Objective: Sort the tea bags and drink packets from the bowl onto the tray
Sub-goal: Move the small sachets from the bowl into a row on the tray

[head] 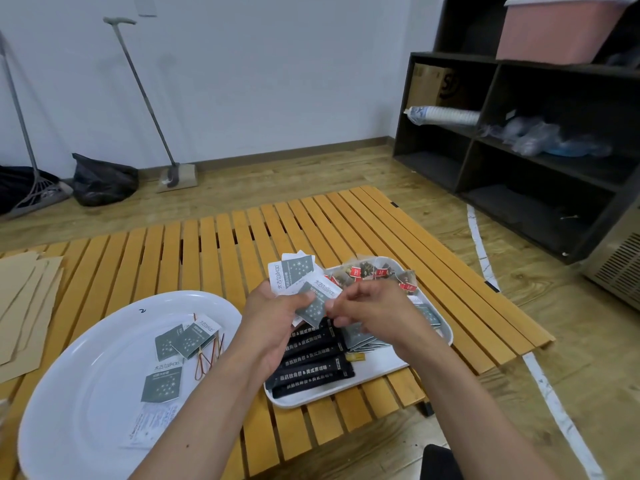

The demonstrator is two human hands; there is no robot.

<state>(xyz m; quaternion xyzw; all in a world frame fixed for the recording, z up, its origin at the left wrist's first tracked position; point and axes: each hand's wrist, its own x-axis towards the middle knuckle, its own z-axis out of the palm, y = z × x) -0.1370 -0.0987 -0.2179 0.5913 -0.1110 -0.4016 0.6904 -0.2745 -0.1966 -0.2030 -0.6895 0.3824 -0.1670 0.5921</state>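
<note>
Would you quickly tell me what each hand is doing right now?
Left hand: holds a fan of grey-and-white packets.
Right hand: fingers curled at the edge of the same packets; a firm pinch cannot be told.

Setting: storeroom or utility room, indoors | landmark: low slatted wooden table [221,244] on wood floor | beyond table: mop [152,109] and broom [24,140] against white wall, black rubbish bag [104,180] | right of table: dark cubby shelving [540,147] holding cardboard box [433,84], stacked paper cups [443,116]
</note>
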